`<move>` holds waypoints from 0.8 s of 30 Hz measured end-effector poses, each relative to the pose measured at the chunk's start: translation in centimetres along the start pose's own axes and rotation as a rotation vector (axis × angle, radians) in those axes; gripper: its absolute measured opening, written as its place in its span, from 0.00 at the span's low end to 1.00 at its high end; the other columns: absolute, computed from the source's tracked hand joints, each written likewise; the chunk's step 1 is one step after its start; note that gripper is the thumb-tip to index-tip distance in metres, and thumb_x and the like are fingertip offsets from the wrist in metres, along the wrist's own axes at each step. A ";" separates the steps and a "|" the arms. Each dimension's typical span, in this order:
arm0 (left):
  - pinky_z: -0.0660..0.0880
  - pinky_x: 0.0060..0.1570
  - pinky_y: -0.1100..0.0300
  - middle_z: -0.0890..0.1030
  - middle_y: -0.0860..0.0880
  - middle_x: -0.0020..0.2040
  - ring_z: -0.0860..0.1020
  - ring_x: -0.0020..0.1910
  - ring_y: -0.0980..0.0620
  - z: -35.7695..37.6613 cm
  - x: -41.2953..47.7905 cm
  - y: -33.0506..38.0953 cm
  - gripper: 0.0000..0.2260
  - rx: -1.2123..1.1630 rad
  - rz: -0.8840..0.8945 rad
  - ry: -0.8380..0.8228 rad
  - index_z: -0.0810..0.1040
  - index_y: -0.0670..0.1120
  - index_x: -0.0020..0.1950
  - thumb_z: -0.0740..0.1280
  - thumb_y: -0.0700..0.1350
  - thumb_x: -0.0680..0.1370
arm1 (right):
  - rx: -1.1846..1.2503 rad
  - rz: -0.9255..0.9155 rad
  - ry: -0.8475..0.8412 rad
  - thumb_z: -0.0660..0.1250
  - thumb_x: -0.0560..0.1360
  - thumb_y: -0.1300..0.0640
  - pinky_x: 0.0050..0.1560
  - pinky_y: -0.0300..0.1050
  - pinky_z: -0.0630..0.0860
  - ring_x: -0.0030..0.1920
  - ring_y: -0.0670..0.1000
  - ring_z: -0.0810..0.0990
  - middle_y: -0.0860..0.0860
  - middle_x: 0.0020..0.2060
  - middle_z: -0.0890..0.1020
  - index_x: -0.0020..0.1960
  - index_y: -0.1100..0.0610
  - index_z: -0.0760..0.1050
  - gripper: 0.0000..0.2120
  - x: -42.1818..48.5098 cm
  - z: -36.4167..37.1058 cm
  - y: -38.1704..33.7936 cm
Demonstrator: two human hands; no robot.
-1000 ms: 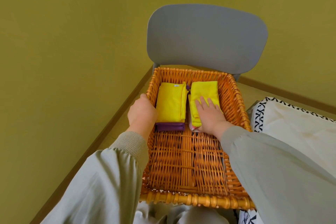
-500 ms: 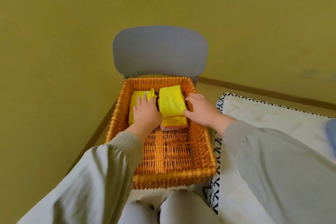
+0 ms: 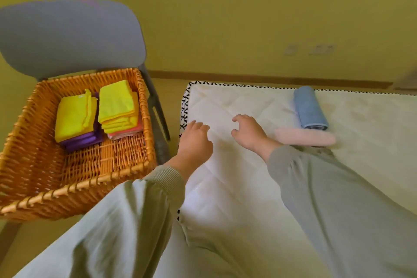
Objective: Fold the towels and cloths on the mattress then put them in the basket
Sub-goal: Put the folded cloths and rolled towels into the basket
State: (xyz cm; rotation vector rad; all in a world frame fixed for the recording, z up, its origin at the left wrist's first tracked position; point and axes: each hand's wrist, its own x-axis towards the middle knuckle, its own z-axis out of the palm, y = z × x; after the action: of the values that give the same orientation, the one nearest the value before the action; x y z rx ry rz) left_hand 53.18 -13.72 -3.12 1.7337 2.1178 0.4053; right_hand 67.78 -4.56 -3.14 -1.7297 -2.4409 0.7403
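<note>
We see 2 towels on the white mattress: a blue towel, folded long, and a pale pink towel rolled just beside its near end. The wicker basket on the grey chair holds 2 neat piles: a left stack, yellow over purple, and a right stack, yellow over coral. Our left hand and right hand hover over the mattress, fingers loosely curled, holding nothing.

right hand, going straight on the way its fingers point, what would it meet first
Likely nothing: the right hand points over bare mattress toward its far edge; the blue rolled towel lies off to the right.
</note>
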 end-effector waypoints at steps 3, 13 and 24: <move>0.66 0.65 0.57 0.69 0.45 0.71 0.66 0.70 0.47 5.1 -1.3 2.2 0.22 -0.186 -0.108 -0.208 0.66 0.45 0.73 0.60 0.40 0.79 | 0.082 0.056 0.135 0.61 0.77 0.58 0.57 0.43 0.68 0.62 0.55 0.72 0.55 0.61 0.76 0.63 0.59 0.74 0.16 -2.1 1.1 5.1; 0.71 0.61 0.57 0.74 0.48 0.66 0.73 0.64 0.47 12.9 -3.5 6.5 0.17 -0.453 -0.320 -0.319 0.73 0.46 0.68 0.58 0.41 0.80 | -0.019 0.352 0.374 0.59 0.72 0.62 0.47 0.51 0.72 0.46 0.60 0.76 0.59 0.44 0.80 0.41 0.63 0.78 0.10 -7.4 1.7 19.0; 0.73 0.56 0.58 0.78 0.43 0.60 0.77 0.57 0.46 13.5 -3.4 7.9 0.14 -0.592 -0.438 -0.418 0.77 0.44 0.62 0.62 0.39 0.78 | -0.686 0.119 -0.459 0.59 0.75 0.67 0.45 0.45 0.74 0.49 0.54 0.78 0.52 0.49 0.78 0.63 0.61 0.72 0.17 -6.4 -0.8 16.7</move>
State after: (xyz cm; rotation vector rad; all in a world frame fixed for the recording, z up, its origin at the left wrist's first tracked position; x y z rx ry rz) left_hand 66.86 -15.67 -11.27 0.9001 1.7601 0.4360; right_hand 85.00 -5.75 -7.92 -2.1204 -3.2033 0.3397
